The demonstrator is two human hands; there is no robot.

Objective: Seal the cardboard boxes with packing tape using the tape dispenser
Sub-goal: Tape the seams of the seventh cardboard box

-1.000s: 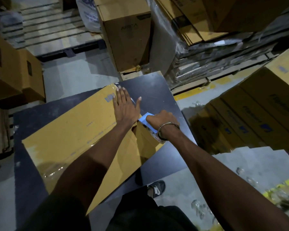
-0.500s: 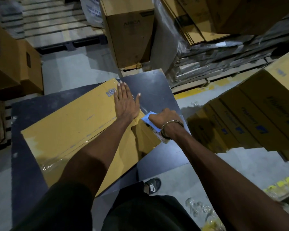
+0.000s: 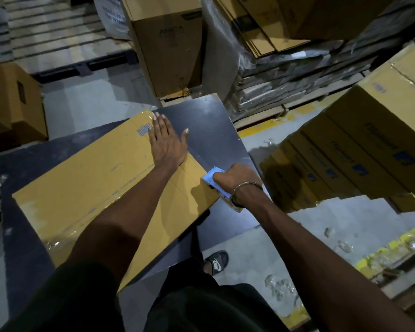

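Fingers of the right hand are curled tight around the blue tape dispenser, which sits right at the near-right corner of the flat cardboard box, touching its edge. Just left of that grip and a bit farther out, the left hand lies flat with straight fingers, palm pressing the box top near its far corner, right next to a small printed barcode. Shiny clear tape shows along the box's left end, well away from the dispenser. The box lies on a dark table, which stretches out past both hands. Below the grip, a sandal pokes out on the grey floor. Farther off to the right of the dispenser hand there's a leaning row of printed cartons, and beyond the table a tall brown box stands upright.
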